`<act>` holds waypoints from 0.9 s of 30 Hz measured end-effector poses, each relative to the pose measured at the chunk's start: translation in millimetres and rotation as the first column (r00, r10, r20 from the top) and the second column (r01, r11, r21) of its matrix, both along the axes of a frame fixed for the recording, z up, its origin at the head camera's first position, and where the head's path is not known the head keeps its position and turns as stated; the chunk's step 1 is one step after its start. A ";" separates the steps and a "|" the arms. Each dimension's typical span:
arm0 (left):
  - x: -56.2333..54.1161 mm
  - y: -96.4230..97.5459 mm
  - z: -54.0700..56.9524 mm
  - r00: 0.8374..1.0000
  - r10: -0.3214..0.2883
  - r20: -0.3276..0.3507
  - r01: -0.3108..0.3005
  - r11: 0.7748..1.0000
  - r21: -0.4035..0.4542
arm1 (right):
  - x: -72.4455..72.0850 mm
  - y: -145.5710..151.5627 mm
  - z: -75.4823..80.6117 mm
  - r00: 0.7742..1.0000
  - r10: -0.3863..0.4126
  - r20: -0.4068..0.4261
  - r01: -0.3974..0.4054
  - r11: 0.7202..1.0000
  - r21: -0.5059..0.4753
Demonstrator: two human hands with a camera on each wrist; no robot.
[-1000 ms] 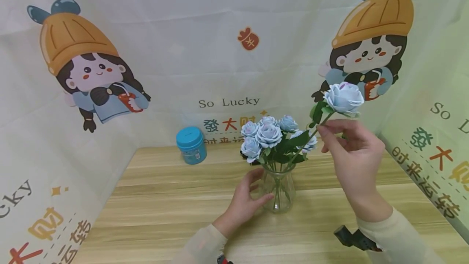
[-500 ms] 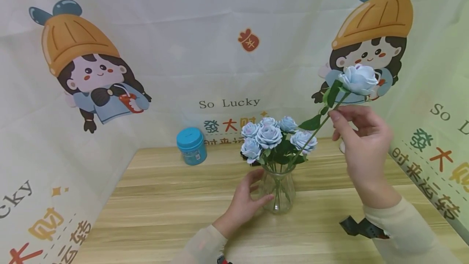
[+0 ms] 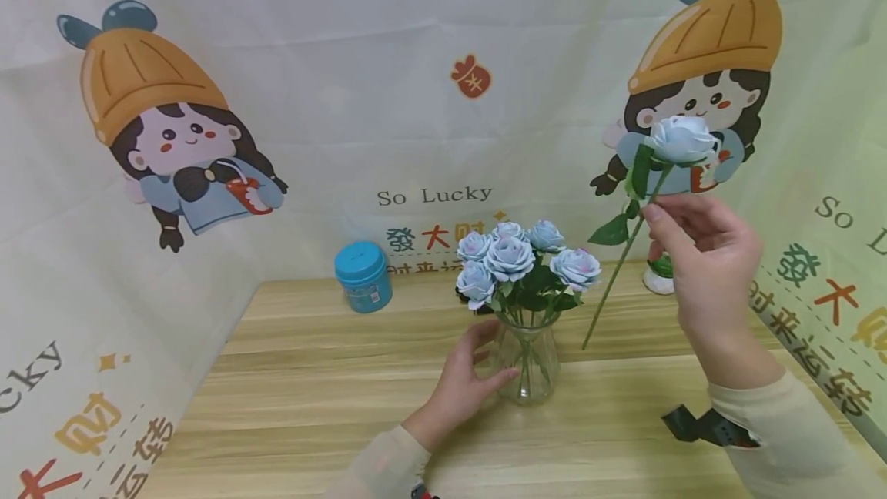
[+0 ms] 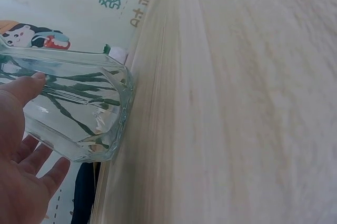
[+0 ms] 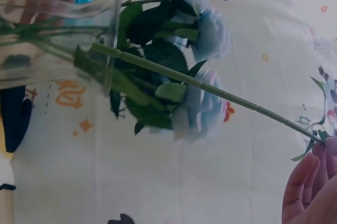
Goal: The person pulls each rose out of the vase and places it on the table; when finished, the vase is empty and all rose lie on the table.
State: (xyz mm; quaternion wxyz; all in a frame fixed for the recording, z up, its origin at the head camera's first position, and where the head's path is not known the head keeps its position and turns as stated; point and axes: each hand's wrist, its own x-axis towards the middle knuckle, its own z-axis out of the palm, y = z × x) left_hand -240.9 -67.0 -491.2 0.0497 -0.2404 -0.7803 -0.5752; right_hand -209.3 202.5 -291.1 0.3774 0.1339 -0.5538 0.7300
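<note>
In the head view, a clear glass vase (image 3: 524, 364) stands upright on the wooden table, holding several pale blue roses (image 3: 509, 258). My left hand (image 3: 466, 380) holds the vase's left side, thumb in front and fingers behind. The left wrist view shows that thumb on the glass, over green stems (image 4: 79, 84) inside. My right hand (image 3: 714, 268) pinches a single pale blue rose (image 3: 682, 140) by its stem, just under the leaves. Its bare stem end hangs right of the vase, apart from it. The right wrist view shows this long green stem (image 5: 210, 89) slanting in front of the bouquet.
A blue lidded jar (image 3: 363, 276) stands at the back left of the table (image 3: 298, 383). A small green plant in a white pot (image 3: 660, 277) is at the back right, partly behind my right hand. A printed cloth (image 3: 333, 98) hangs behind and at both sides.
My right hand has moved right and slightly up with the single rose. Its stem has come out of the vase. The left hand and vase have stayed in place.
</note>
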 end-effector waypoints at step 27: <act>0.6 -0.1 -1.7 1.000 -0.006 -0.016 0.006 1.000 0.009 | 8.2 76.2 -76.3 0.870 -0.316 0.380 0.098 0.864 0.494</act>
